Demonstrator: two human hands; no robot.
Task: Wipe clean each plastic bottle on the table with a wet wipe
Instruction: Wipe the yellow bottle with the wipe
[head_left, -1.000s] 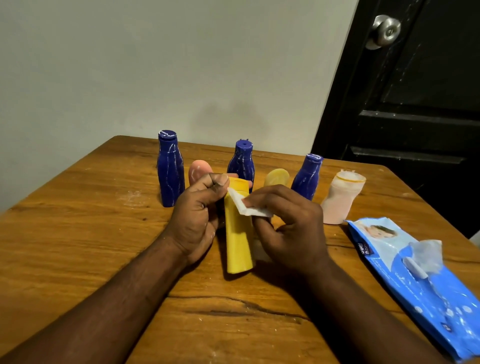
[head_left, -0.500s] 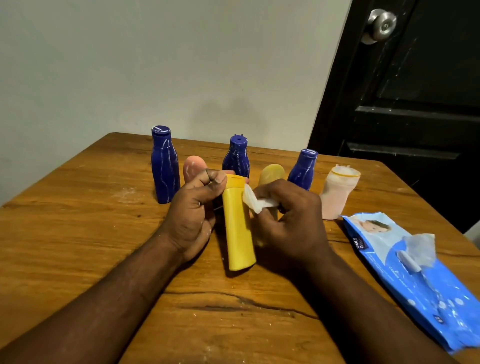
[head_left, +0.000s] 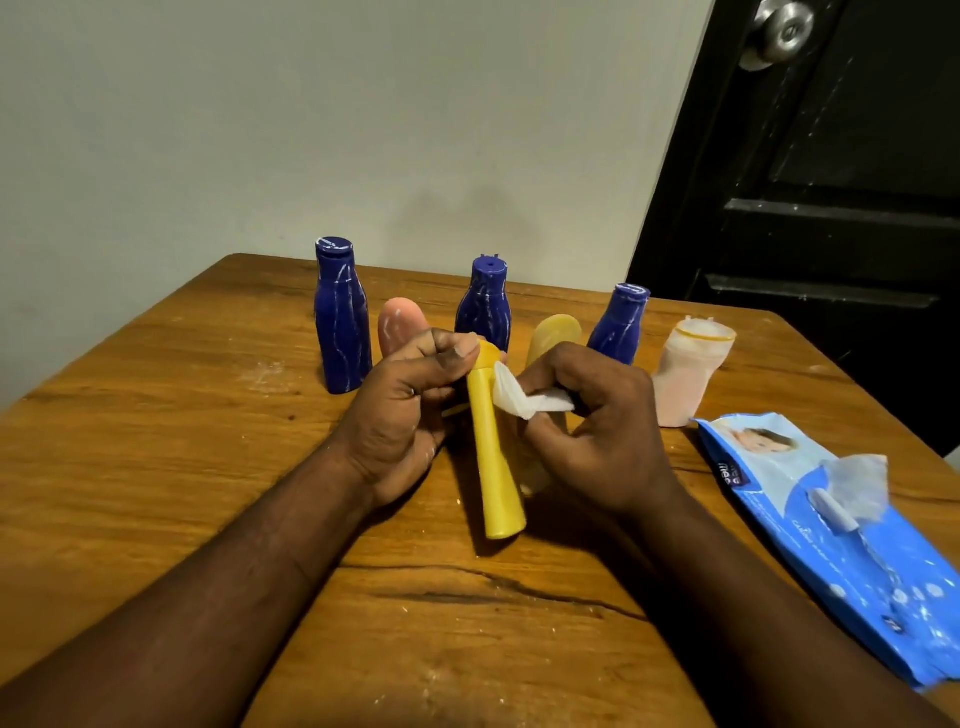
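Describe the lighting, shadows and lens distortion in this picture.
Head view: dim warm light; a soft shadow on the wall behind the blue bottles; a glint on the doorknob; the wide lens leans the door; the yellow bottle and wipe are sharp.

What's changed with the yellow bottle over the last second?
The yellow bottle tilted slightly, base swinging right. The wet wipe slid from its front to the right side of its neck. Same: left hand grips the bottle's top, right hand pinches the wipe; other bottles and wipe pack unmoved.
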